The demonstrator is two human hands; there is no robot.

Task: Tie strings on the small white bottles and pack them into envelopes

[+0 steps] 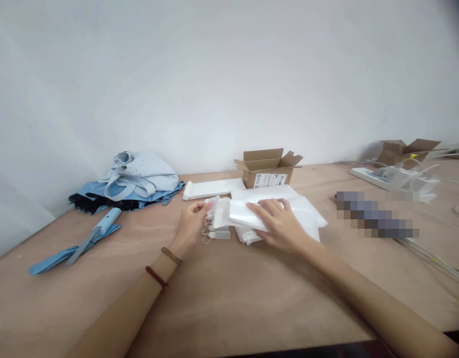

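Note:
In the middle of the table, my right hand (pixel 279 221) is closed over a slim white box (pixel 244 213), its thumb on the near side and its fingers across the top. The end flap of that box points left. To its left my left hand (pixel 194 219) has its fingertips pinched together beside a pile of small white pieces with thin string loops (pixel 218 232). What the pinch holds, if anything, is too small and blurred to name. Beneath and behind the right hand lie white translucent bags or sheets (pixel 304 211).
Another flat white box (pixel 216 188) lies behind the hands, near an open cardboard box (pixel 264 169). At left are a light blue cloth bag (pixel 147 174), a folded blue umbrella (pixel 91 189) and a utility knife (pixel 83 246). Right: a power strip (pixel 395 180), cables and a pixelated object (pixel 374 214).

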